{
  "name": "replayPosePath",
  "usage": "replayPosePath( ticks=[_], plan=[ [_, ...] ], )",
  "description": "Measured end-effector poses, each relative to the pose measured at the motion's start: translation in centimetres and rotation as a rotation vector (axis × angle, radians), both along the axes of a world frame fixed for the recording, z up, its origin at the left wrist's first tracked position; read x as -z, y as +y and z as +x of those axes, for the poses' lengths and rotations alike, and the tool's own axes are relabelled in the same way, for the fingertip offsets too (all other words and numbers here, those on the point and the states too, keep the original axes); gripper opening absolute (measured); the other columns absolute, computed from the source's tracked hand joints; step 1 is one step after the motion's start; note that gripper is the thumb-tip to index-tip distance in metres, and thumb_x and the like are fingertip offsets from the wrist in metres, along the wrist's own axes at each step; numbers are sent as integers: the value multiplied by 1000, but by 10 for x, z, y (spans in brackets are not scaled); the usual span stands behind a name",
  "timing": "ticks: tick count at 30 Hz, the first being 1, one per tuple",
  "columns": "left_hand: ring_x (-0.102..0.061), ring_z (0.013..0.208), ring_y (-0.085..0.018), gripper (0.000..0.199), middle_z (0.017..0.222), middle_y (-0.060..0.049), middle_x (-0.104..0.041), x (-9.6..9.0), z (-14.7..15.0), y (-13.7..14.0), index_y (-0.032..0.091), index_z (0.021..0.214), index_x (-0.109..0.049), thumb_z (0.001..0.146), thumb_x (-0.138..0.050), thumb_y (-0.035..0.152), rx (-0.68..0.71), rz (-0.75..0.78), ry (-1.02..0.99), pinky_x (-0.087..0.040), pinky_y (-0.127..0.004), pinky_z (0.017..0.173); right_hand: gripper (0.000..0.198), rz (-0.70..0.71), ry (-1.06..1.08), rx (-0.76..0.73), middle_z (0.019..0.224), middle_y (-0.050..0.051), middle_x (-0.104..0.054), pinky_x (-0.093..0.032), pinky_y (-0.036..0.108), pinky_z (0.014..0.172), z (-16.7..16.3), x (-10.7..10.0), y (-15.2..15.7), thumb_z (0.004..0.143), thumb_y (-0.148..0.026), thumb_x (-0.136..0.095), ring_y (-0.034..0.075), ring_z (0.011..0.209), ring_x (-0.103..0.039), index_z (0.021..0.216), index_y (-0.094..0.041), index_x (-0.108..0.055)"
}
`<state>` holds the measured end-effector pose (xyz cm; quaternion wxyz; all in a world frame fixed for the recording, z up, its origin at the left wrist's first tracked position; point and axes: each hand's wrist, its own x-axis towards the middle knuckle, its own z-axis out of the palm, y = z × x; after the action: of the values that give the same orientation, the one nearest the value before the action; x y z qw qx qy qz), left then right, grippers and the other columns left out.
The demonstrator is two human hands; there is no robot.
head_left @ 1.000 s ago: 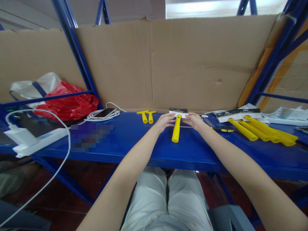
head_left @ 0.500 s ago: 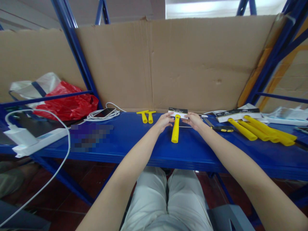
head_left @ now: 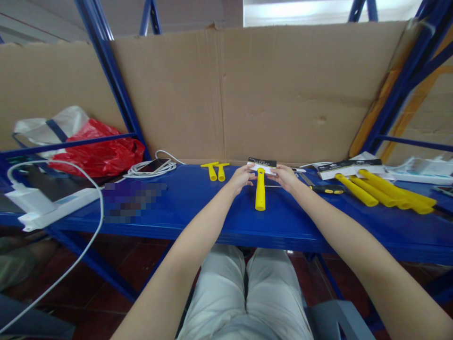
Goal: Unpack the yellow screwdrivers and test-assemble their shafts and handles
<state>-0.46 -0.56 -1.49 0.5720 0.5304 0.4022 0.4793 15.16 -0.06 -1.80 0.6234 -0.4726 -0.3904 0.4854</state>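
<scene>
A T-shaped tool (head_left: pixel 260 191) with a thick yellow handle is held between my two hands, its handle pointing towards me. A black-and-white card sleeve (head_left: pixel 262 164) covers its wide head, so the kind of tool is hidden. My left hand (head_left: pixel 243 177) grips the left end of the sleeve, fingers curled. At the right end, my right hand (head_left: pixel 284 176) pinches it. Just right of that hand lies a black-and-yellow handled tool (head_left: pixel 327 189). Two small yellow T-shaped pieces (head_left: pixel 216 171) lie left of my left hand.
Several similar yellow-handled tools (head_left: pixel 385 189) with card sleeves lie on the right of the blue table (head_left: pixel 198 203). Coiled white cable (head_left: pixel 150 169), a power strip (head_left: pixel 71 203) and a red plastic bag (head_left: pixel 102 148) are on the left. A cardboard wall (head_left: pixel 283 94) stands behind.
The yellow handle has swung slightly to the right and now points more squarely at me. Both hands keep their hold in nearly the same place.
</scene>
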Motion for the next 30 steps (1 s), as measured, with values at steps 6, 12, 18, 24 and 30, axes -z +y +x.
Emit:
replayPosePath(
  ticks=[6,12,18,24,30],
  plan=[
    [-65,77,-14,45,104,-8,-67,1,-1,2,19,109,-65,71,-53,-3,24,0,24,-41,-18,54,21,-10,-3,-8,62,-1,-63,-53,19,55,0,-1,-2,80,6,-48,8,54,-61,75,-15,-53],
    [-63,75,-13,37,89,-7,-70,3,-3,6,19,101,-69,73,-56,-1,104,10,39,-42,-21,61,21,-3,-28,-7,61,0,-62,-54,19,53,1,-1,-3,82,4,-50,9,54,-61,70,-14,-53],
    [-61,72,-12,41,88,-6,-69,7,-3,8,21,110,-67,76,-55,1,227,46,86,-43,-22,64,25,3,-66,-14,55,-1,-58,-53,19,51,1,1,-2,84,1,-49,8,52,-58,65,-15,-50],
    [-59,71,-12,43,88,-6,-68,8,-2,8,20,117,-64,78,-55,3,262,53,98,-44,-24,67,22,8,-125,-30,56,-1,-57,-52,20,53,1,3,-2,84,-4,-53,9,52,-58,66,-16,-48],
    [-58,68,-11,48,88,-8,-67,6,1,7,17,120,-61,77,-51,-1,183,28,66,-45,-24,64,8,80,-408,121,78,5,-62,-53,31,62,1,8,4,80,-16,-55,16,70,-62,77,-19,-49]
  ],
)
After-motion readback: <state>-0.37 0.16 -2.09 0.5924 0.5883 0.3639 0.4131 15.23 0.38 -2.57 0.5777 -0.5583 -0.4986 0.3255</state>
